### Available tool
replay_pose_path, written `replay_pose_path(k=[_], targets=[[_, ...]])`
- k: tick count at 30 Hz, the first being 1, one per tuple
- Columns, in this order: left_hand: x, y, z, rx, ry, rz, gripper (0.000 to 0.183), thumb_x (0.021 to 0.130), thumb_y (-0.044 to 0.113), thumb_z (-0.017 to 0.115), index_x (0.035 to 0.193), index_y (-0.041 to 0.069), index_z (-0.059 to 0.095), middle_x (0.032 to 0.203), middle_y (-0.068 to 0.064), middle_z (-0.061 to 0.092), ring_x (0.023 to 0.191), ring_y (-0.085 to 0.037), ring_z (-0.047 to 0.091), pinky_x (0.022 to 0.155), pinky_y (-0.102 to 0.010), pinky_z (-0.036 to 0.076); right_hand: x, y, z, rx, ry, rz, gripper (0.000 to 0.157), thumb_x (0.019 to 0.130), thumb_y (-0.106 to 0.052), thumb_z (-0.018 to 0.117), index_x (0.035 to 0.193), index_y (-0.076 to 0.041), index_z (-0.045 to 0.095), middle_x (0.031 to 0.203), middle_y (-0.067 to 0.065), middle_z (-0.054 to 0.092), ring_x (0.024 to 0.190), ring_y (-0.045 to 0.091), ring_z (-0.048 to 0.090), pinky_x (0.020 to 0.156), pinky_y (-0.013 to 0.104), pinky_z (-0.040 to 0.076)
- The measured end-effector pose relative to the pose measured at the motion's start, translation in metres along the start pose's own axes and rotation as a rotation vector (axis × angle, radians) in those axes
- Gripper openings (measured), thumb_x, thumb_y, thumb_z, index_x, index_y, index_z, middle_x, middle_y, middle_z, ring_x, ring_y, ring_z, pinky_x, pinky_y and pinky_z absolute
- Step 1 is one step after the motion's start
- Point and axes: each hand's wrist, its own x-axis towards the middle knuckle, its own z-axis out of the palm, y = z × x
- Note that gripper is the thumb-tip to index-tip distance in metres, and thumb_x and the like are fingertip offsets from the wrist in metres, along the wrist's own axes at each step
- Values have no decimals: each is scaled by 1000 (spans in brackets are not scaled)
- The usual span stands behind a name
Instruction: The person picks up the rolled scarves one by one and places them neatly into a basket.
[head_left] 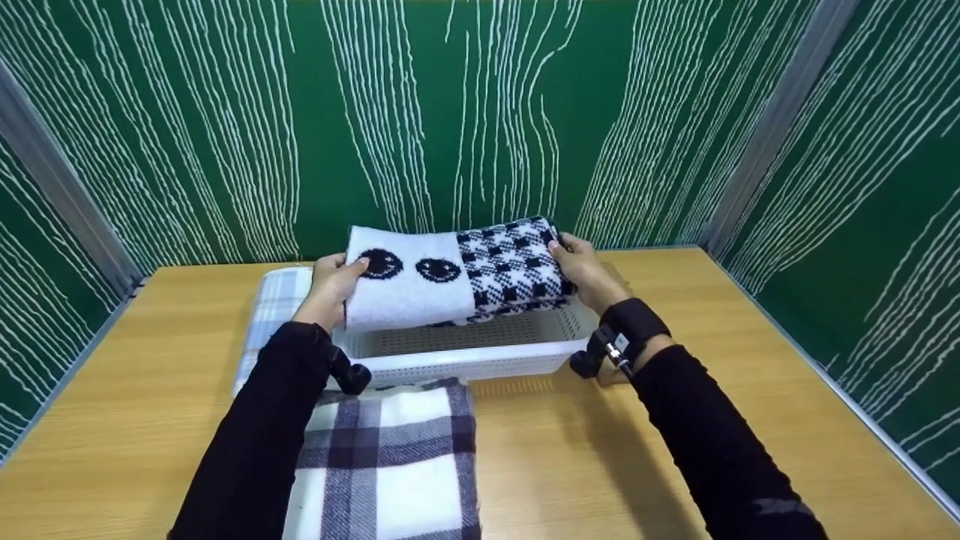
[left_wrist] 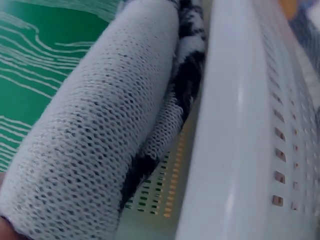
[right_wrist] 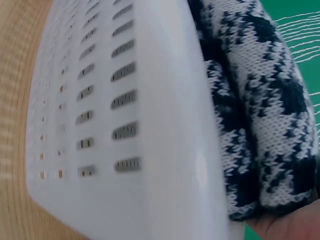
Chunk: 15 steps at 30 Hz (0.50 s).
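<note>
Both hands hold a folded knit scarf (head_left: 420, 300) over a white perforated plastic basket (head_left: 480, 358). The scarf is white with two black eye shapes on its left part and black-and-white houndstooth on its right. My left hand (head_left: 330, 286) pinches the left end, thumb on top. At the right end, my right hand (head_left: 589, 274) grips the houndstooth part (right_wrist: 270, 100), thumb on top and fingers hidden beneath. In the left wrist view, the white knit (left_wrist: 95, 120) hangs beside the basket rim (left_wrist: 220, 125), with the perforated wall below.
A folded dark-and-white plaid cloth (head_left: 405, 457) lies in front of the basket, partly under the left forearm. Left of the basket is a light blue-and-white plaid cloth (head_left: 274, 307). Green panels with white lines surround the wooden table (head_left: 750, 420).
</note>
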Motion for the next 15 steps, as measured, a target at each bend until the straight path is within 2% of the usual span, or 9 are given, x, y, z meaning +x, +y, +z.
replay_pose_path(k=[5, 9, 15], targets=[[2, 0, 3, 68, -6, 38, 50, 99, 6, 47, 145, -4, 31, 148, -18, 33, 135, -26, 31, 110, -32, 26, 0, 0, 0, -51, -24, 14, 41, 104, -13, 34, 144, 0, 36, 145, 18, 38, 131, 29, 36, 109, 37, 29], [3, -1, 6, 95, -28, 52, 56, 97, -1, 44, 149, 2, 25, 152, -17, 25, 136, -26, 27, 110, -32, 26, 1, -2, 2, -101, -32, 18, 39, 104, -11, 34, 141, 2, 39, 142, 19, 41, 129, 30, 37, 108, 38, 30], [5, -6, 10, 164, -23, 56, 57, 95, -6, 44, 149, 3, 28, 146, -20, 33, 128, -28, 37, 103, -34, 34, 4, 0, 11, -169, -54, 29, 44, 104, -12, 36, 146, 1, 31, 147, 19, 34, 134, 31, 32, 110, 38, 27]])
